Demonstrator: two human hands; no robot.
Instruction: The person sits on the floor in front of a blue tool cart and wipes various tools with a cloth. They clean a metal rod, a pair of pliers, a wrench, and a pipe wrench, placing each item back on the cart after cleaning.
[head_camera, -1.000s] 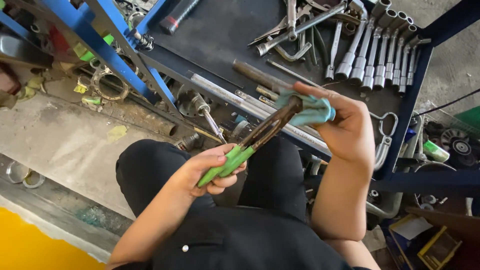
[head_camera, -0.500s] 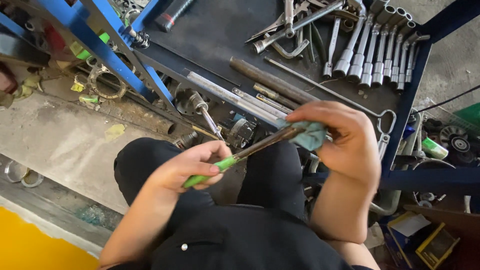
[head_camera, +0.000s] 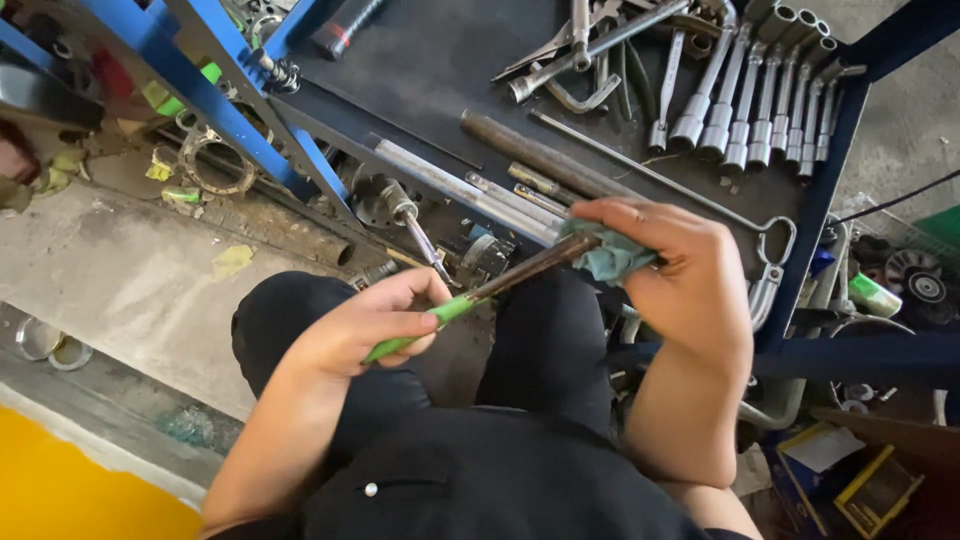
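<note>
We see the left hand (head_camera: 365, 325) wrapped around the green handle of a long hand tool (head_camera: 470, 295), its fingers clamped on the grip just above the dark-trousered knees. The tool's brownish metal shaft slants up and to the right into the right hand (head_camera: 680, 280), whose fingers are closed on a teal rag (head_camera: 610, 255) bunched around the far end of the shaft — we cannot see the tip itself, as cloth and fingers hide it. The tool sits in mid-air between the two hands, in front of the near edge of a dark tray (head_camera: 440, 70) set in a blue metal frame (head_camera: 200, 80). On the tray's far right lies a row of socket wrenches (head_camera: 760, 100), side by side; a thick rusty bar (head_camera: 545, 155) and several flat steel strips (head_camera: 470, 190) lie near the hands. To the left, bare concrete floor (head_camera: 120, 270) shows, with a yellow painted strip (head_camera: 60, 490) at the near corner.
</note>
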